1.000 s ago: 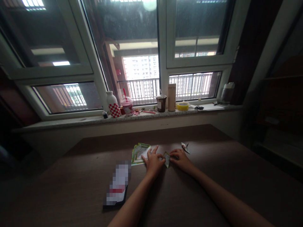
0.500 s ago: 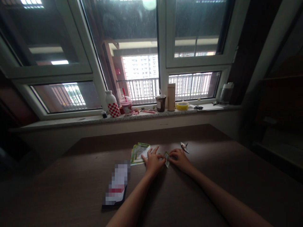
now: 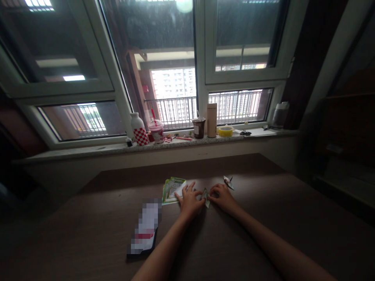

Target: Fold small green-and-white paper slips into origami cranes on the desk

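Between my two hands, on the brown table (image 3: pixel 96 210), is a small folded piece of paper (image 3: pixel 206 198) with a printed pattern. My left hand (image 3: pixel 191 201) pinches its left side with thumb and forefinger, the other fingers spread toward a stack of green and white printed sheets (image 3: pixel 170 191). My right hand (image 3: pixel 222 196) has its fingers curled and its fingertips on the paper's right edge. Just beyond the right hand lies another folded paper piece (image 3: pixel 229 182) with pointed ends.
A phone (image 3: pixel 145 228) with a blurred-out screen lies left of my left forearm. Along the windowsill stand a checkered bottle (image 3: pixel 140 130), a pink drink cup (image 3: pixel 156 132), a dark cup (image 3: pixel 199 128), a tan flask (image 3: pixel 211 120), yellow tape (image 3: pixel 225 132) and scissors (image 3: pixel 245 133).
My fingers have shifted very slightly, the left thumb and forefinger now covering more of the folded paper. Everything else stays where it was.
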A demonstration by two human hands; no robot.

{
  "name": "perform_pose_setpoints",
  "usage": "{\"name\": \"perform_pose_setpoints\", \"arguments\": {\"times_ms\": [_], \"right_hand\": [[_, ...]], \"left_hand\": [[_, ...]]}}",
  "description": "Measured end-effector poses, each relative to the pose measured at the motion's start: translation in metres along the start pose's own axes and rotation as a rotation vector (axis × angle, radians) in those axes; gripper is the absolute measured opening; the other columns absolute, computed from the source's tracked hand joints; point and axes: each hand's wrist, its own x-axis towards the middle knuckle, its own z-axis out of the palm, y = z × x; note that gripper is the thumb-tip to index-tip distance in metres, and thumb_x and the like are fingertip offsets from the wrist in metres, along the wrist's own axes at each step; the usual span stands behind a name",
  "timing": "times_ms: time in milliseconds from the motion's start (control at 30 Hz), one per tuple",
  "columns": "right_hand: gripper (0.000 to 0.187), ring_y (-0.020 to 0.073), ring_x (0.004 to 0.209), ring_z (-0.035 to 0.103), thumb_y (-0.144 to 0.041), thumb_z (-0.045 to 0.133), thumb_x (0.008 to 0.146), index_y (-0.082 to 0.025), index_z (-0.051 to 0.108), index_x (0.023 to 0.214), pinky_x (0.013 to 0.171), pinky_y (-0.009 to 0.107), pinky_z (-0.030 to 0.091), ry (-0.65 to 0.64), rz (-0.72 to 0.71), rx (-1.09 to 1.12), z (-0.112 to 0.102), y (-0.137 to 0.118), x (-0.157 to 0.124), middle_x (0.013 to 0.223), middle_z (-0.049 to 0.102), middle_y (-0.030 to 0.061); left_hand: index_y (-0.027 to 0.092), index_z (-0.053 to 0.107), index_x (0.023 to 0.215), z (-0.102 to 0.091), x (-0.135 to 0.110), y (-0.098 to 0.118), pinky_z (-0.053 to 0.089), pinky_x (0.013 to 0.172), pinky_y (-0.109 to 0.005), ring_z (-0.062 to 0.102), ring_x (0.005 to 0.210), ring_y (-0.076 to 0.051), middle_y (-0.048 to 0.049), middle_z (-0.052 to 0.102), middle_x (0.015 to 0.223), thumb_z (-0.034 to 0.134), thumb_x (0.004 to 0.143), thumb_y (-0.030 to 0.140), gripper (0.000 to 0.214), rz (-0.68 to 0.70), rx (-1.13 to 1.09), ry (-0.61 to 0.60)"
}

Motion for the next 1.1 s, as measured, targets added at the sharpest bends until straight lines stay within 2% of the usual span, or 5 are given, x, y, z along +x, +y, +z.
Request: {"name": "perform_pose_setpoints", "arguments": {"times_ms": [300,667,1100], "right_hand": [[0.010,0.0258,0.109,0.053,-0.030,0.077,0.073,-0.022,0.075,0.079,0.101,0.037,0.036,-0.009,0.032,0.023,-0.002,-0.001,0.000,0.102,0.066,0.0069],[0.011,0.0253,0.107,0.057,-0.029,0.073,0.077,-0.022,0.078,0.084,0.100,0.037,0.039,-0.006,0.002,0.080,0.000,0.010,0.004,0.102,0.069,0.0076],[0.009,0.0252,0.105,0.056,-0.030,0.074,0.077,-0.022,0.077,0.079,0.099,0.037,0.039,0.048,0.040,0.013,0.002,0.000,0.002,0.100,0.068,0.0077]], "left_hand": [[0.040,0.071,0.109,-0.001,-0.002,-0.003,-0.004,0.107,-0.079,0.022,0.146,-0.039,0.0002,0.038,0.157,0.068,0.071,0.054,0.040,0.030,0.026,-0.056],[0.039,0.071,0.109,-0.003,-0.002,0.000,-0.003,0.109,-0.077,0.023,0.146,-0.037,0.0006,0.038,0.156,0.068,0.072,0.052,0.040,0.004,0.033,-0.067],[0.039,0.071,0.108,-0.004,-0.002,0.000,-0.003,0.108,-0.078,0.023,0.146,-0.037,0.0016,0.040,0.156,0.068,0.071,0.051,0.039,0.010,0.020,-0.071]]}}
